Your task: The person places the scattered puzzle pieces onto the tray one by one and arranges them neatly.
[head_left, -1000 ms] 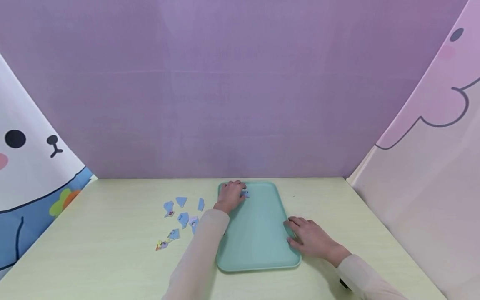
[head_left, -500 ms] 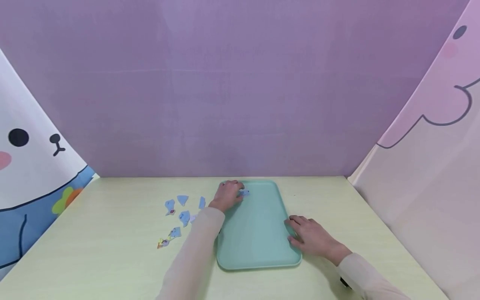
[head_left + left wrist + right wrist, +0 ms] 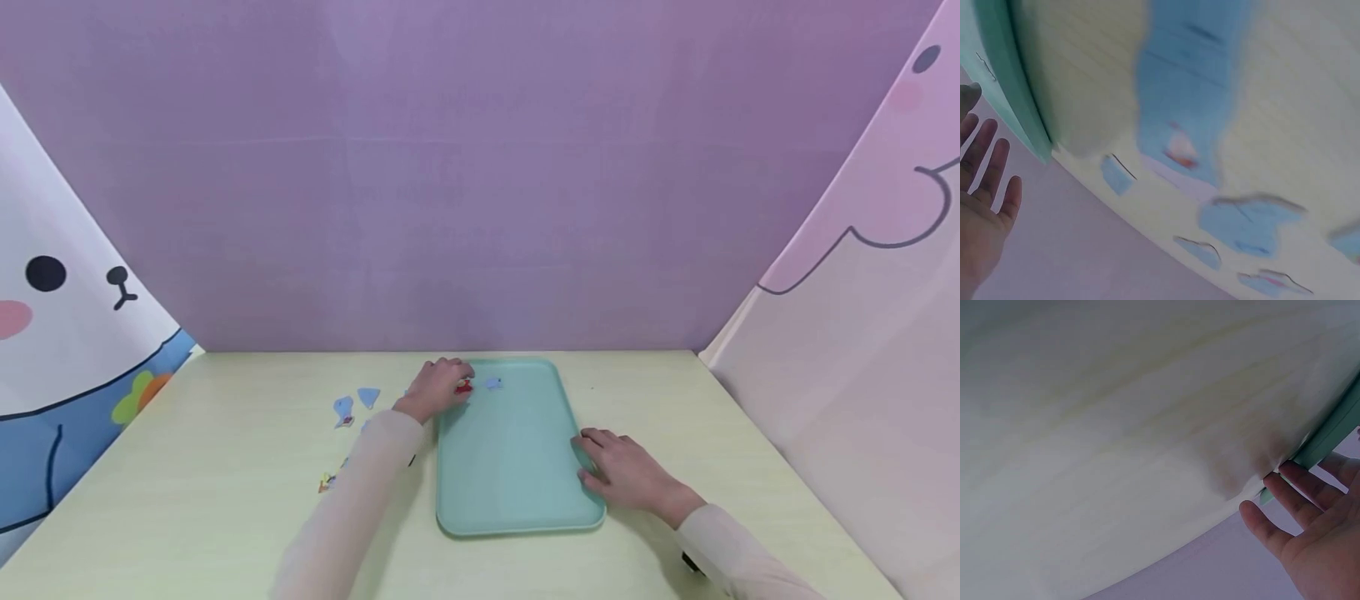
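A pale green tray [image 3: 517, 467] lies on the table. My left hand [image 3: 437, 389] is over its far left corner, with fairly straight fingers in the left wrist view. A red patch [image 3: 463, 387] shows between its thumb and fingers; what it belongs to is partly hidden by the hand. Just right of it, a small blue puzzle piece [image 3: 493, 383] lies flat in the tray. My right hand [image 3: 626, 471] rests at the tray's right rim, its fingertips right at the edge, and the right wrist view shows those fingers extended beside the green rim [image 3: 1335, 428].
Left of the tray, several blue puzzle pieces [image 3: 342, 407] lie loose on the table [image 3: 240, 467], some covered by the left sleeve [image 3: 352, 500]. In the left wrist view, one blurred blue piece [image 3: 1185, 87] looms close. A purple wall [image 3: 480, 183] stands behind.
My left hand has drawn back leftward, uncovering the blue piece and the red patch in the tray; its sleeve now covers more of the loose pieces. The right hand stays at the rim.
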A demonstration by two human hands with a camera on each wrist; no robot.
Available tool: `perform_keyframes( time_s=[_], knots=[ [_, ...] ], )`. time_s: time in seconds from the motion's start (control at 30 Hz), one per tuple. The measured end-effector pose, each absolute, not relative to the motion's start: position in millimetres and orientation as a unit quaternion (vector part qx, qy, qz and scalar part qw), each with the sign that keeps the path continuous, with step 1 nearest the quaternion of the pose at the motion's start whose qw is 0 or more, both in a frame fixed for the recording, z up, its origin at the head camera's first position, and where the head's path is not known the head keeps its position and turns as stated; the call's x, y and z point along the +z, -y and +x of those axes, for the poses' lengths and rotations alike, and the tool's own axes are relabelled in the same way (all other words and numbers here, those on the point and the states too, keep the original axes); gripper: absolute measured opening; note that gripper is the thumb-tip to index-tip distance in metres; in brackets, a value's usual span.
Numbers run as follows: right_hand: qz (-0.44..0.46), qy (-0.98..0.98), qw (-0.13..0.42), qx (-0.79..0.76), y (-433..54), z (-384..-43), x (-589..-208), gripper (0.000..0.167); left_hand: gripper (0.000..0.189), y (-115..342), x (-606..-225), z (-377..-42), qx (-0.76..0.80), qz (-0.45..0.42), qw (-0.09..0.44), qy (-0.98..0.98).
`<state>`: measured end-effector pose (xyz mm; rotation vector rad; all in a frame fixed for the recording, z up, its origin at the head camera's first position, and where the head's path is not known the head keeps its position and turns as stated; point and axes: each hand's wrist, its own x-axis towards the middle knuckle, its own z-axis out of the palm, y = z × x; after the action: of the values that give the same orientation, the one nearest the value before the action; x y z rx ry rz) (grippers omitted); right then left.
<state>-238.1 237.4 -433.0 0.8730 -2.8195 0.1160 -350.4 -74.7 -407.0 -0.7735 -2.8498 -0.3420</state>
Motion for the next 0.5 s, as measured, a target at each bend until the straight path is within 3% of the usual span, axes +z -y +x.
perform_keyframes(
  time_s=[0.5],
  knots=[
    [0.288,0.953,0.085,0.035,-238,-238,-431,0.044,0.028,119,-414,-341,-0.124,-0.267,0.078,0.952]
  ],
)
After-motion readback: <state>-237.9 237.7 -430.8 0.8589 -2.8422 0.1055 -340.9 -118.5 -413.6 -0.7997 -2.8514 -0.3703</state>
